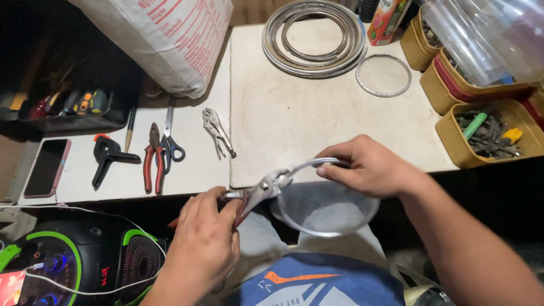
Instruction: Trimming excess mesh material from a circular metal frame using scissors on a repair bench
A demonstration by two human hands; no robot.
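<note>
My left hand (pixel 205 243) grips the handles of silver pliers (pixel 266 188), whose jaws bite onto a thin metal ring (pixel 323 231) held over my lap. My right hand (pixel 368 166) pinches the ring's upper edge just right of the jaws. The ring hangs below the front edge of the white table (pixel 294 124).
On the table lie locking pliers (pixel 218 131), blue-handled scissors (pixel 170 141), red-handled pliers (pixel 153 158), a black clamp (pixel 109 156) and a phone (pixel 46 167). Stacked metal rings (pixel 314 37) and a single ring (pixel 383 75) sit at the back. Yellow bins (pixel 487 136) of parts stand right; a speaker (pixel 79 260) lower left.
</note>
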